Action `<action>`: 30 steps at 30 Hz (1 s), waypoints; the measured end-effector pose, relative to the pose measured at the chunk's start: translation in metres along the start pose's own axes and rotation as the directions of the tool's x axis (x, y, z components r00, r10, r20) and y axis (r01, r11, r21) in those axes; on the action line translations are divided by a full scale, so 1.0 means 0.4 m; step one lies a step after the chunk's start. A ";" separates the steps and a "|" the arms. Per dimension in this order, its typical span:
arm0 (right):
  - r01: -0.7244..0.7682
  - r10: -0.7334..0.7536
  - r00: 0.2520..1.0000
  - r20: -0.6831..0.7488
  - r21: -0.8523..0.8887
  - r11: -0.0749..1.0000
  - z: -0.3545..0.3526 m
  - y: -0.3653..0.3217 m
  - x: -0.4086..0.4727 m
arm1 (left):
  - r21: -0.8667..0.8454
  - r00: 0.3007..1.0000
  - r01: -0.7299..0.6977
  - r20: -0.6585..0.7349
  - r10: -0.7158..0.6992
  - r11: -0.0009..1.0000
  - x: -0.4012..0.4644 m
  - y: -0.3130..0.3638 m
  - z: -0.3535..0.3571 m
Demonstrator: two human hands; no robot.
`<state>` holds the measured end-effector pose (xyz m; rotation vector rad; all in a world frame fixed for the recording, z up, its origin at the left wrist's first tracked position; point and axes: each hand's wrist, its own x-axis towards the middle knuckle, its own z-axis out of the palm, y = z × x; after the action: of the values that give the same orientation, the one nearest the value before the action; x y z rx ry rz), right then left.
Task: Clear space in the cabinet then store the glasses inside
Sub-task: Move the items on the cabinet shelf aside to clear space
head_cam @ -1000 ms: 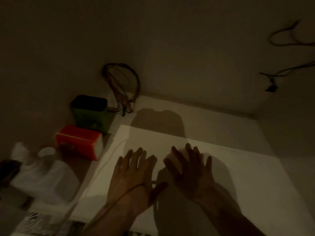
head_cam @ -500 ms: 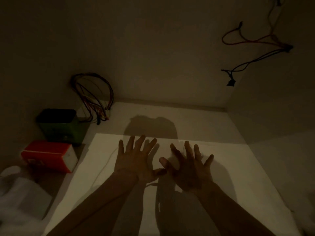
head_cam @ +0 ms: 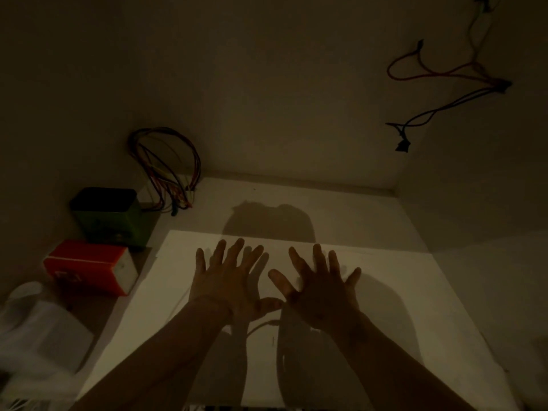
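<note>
I look into a dim cabinet with pale walls. A white flat sheet [head_cam: 400, 292] lies on the cabinet floor. My left hand [head_cam: 231, 280] and my right hand [head_cam: 320, 286] are held side by side over the sheet, palms down, fingers spread, holding nothing. Whether they touch the sheet I cannot tell. No glasses are in view.
Along the left wall stand a green box with a dark top [head_cam: 109, 216], a red and white box [head_cam: 89, 266] and a white plastic bag [head_cam: 38, 336]. A bundle of coloured wires [head_cam: 166, 170] hangs in the back left corner. More wires [head_cam: 439, 84] dangle at upper right.
Both hands have slid deeper into the cabinet over the sheet and spread slightly apart. The view has shifted, showing more of the right wall.
</note>
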<state>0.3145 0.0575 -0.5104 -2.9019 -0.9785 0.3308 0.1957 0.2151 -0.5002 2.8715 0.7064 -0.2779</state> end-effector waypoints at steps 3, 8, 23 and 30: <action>-0.007 0.007 1.000 0.030 0.000 1.000 -0.009 -0.008 -0.019 | -0.003 0.999 0.022 0.045 -0.022 1.000 -0.020 0.000 -0.011; -0.061 0.051 0.984 0.172 0.052 0.997 -0.044 -0.017 -0.163 | -0.020 0.983 0.032 0.181 -0.028 0.999 -0.139 0.014 -0.046; -0.164 0.137 0.825 0.549 -0.001 0.987 -0.499 -0.086 -0.724 | -0.030 0.918 -0.006 0.397 0.017 1.000 -0.684 0.206 -0.374; -0.106 0.070 0.810 0.583 0.028 0.994 -0.780 -0.062 -0.942 | -0.042 0.913 0.016 0.408 0.003 0.999 -0.916 0.321 -0.633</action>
<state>0.0768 -0.1474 -0.1343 -2.8346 -0.8550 1.2942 -0.0276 -0.0053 -0.1589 2.6360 0.6283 -0.8228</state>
